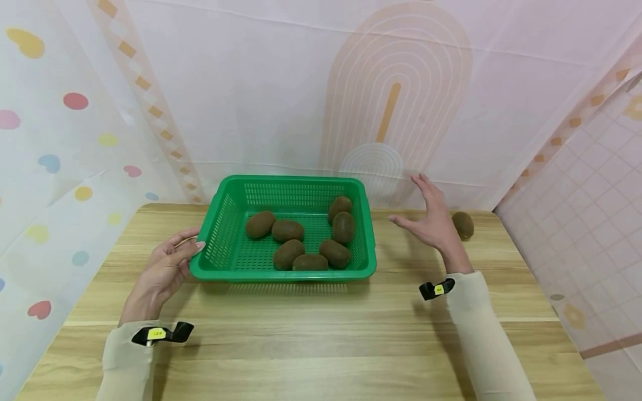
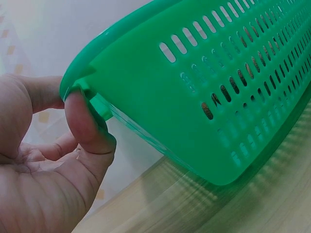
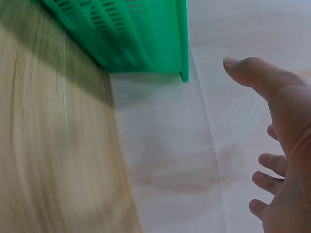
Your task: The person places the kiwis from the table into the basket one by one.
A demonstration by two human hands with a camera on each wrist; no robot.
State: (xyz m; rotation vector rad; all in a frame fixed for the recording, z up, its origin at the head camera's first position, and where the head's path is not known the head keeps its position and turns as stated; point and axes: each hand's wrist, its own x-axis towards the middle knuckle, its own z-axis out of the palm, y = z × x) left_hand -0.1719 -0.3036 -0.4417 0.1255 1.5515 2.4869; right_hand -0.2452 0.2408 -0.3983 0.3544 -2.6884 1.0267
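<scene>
The left hand (image 1: 163,271) has its grip pinching the near-left rim of the green basket (image 1: 218,245) on the table (image 1: 321,334). Right of the basket, the right hand (image 1: 432,220) hovers with a wide grip, holding nothing. Beyond it lies one kiwi (image 1: 463,225).

Bright, even, soft light fills the head view, which is sharp, with wide-angle bending at the edges. The basket (image 1: 286,228) casts a faint shadow in front of itself on the table (image 1: 321,345). Both wrist views are motion-blurred, most strongly across the table beside the basket.
</scene>
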